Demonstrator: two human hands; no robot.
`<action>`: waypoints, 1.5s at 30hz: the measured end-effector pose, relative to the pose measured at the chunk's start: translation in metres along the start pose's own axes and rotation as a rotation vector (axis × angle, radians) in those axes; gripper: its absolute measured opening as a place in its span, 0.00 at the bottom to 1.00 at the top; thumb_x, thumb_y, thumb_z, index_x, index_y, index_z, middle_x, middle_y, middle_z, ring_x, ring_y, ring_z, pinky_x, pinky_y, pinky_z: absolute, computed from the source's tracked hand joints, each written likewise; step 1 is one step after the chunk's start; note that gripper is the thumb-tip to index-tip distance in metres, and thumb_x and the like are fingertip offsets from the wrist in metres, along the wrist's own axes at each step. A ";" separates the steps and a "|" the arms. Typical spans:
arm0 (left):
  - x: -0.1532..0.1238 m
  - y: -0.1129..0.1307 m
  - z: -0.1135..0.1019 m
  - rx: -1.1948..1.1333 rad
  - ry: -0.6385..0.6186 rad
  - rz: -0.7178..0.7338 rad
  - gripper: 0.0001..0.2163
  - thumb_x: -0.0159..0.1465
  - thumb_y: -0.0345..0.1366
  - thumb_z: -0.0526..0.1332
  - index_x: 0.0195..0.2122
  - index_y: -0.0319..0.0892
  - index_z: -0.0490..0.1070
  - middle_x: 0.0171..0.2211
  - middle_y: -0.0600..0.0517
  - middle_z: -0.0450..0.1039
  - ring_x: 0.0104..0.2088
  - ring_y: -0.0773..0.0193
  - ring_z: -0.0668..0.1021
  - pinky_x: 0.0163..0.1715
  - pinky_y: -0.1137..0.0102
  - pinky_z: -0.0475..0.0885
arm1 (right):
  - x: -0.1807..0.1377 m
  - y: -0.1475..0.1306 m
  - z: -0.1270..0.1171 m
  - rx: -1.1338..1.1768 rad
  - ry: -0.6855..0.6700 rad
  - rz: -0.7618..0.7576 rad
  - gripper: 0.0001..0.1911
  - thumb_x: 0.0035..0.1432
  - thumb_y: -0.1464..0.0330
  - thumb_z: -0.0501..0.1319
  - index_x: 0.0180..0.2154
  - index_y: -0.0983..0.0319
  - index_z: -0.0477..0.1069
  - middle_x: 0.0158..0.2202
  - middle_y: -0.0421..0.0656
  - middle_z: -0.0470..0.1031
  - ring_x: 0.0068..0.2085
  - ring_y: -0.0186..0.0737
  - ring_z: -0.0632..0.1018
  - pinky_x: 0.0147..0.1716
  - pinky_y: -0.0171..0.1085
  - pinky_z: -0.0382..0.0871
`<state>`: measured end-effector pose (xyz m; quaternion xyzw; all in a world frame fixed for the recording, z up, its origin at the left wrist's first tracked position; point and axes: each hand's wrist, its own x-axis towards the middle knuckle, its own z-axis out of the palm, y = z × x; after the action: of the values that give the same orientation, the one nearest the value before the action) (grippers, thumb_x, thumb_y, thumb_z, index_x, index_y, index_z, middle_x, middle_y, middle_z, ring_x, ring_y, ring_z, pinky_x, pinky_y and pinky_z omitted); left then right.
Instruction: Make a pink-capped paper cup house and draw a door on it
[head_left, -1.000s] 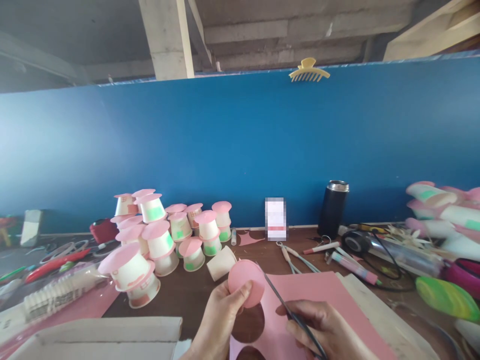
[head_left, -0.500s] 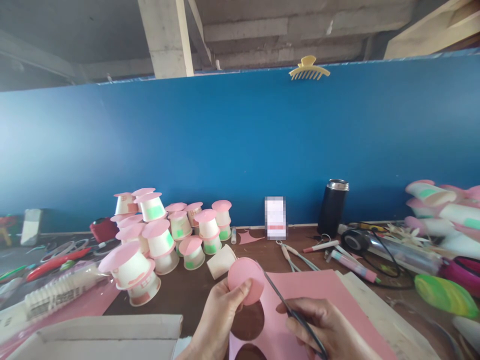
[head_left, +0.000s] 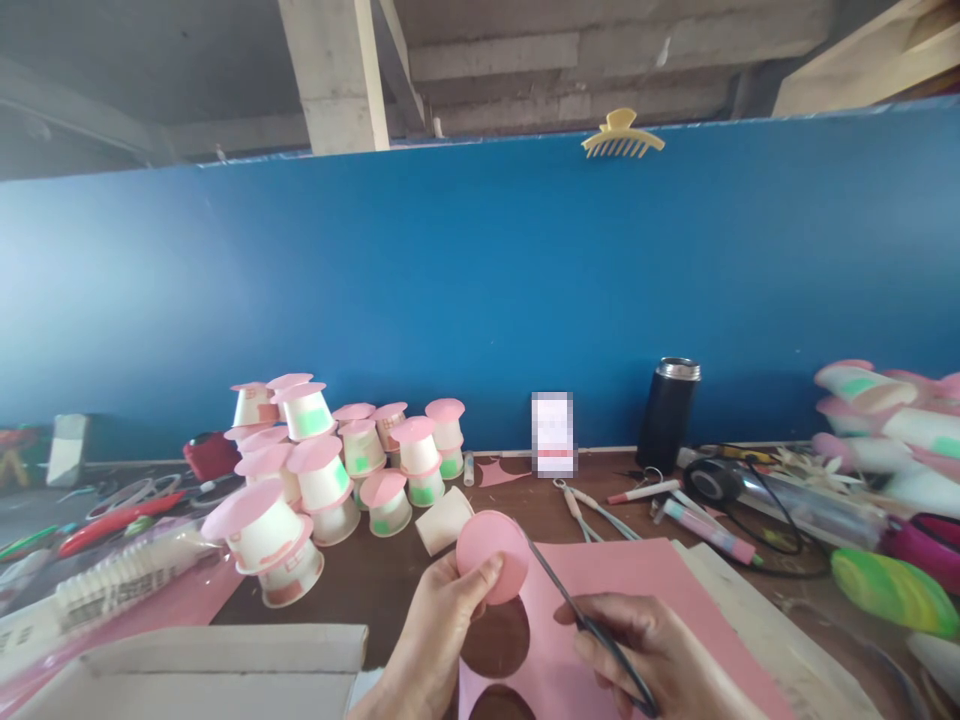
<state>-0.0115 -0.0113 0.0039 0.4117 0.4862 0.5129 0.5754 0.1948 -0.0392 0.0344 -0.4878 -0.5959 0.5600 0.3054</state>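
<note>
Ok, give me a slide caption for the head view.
Left hand holds a pink disc; right hand holds what look like scissors, with pink-topped cups stacked to the left.

The disc [head_left: 484, 545] is right of the stacked cups [head_left: 322, 482], before the partition [head_left: 480, 270].

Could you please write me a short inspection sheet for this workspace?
Surface: brown table, partly covered.
Job's things: pink disc, scissors, pink sheet with round holes; capped cups stacked on the left, a bare cup on its side.
Clutter: upright flask without a lid, red pen, white box near the front.
Hands: left hand grips the disc; right hand holds the scissors.
Cables: dark cable among items on the right.
Surroundings: blue panel behind, yellow clip at its top edge.
</note>
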 end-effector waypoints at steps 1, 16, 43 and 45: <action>0.000 -0.001 -0.001 0.006 -0.001 0.004 0.18 0.55 0.49 0.68 0.31 0.36 0.73 0.26 0.52 0.69 0.26 0.69 0.64 0.27 0.73 0.56 | 0.000 0.000 0.000 -0.013 0.002 0.001 0.16 0.50 0.58 0.62 0.31 0.66 0.72 0.19 0.32 0.54 0.21 0.29 0.60 0.20 0.32 0.61; -0.001 0.005 0.000 0.005 0.009 0.010 0.18 0.54 0.49 0.68 0.31 0.36 0.75 0.26 0.51 0.71 0.25 0.68 0.65 0.26 0.73 0.56 | -0.001 -0.002 0.000 0.020 0.012 -0.014 0.22 0.50 0.54 0.63 0.35 0.68 0.75 0.19 0.32 0.56 0.21 0.29 0.59 0.20 0.32 0.60; 0.002 0.009 0.003 -0.429 0.097 -0.055 0.14 0.45 0.36 0.76 0.31 0.38 0.76 0.28 0.55 0.71 0.26 0.74 0.69 0.25 0.78 0.66 | 0.008 0.009 0.000 0.077 0.156 -0.007 0.22 0.48 0.53 0.65 0.35 0.65 0.76 0.18 0.33 0.59 0.19 0.29 0.62 0.20 0.33 0.55; 0.001 0.012 0.004 -0.467 0.086 -0.038 0.14 0.45 0.35 0.76 0.31 0.38 0.76 0.28 0.55 0.70 0.26 0.73 0.70 0.25 0.77 0.67 | 0.011 0.013 0.000 0.049 0.172 0.002 0.23 0.48 0.53 0.65 0.36 0.66 0.76 0.19 0.34 0.61 0.18 0.29 0.64 0.20 0.33 0.54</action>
<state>-0.0102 -0.0085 0.0166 0.2360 0.3862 0.6173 0.6435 0.1942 -0.0309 0.0194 -0.5271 -0.5532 0.5307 0.3667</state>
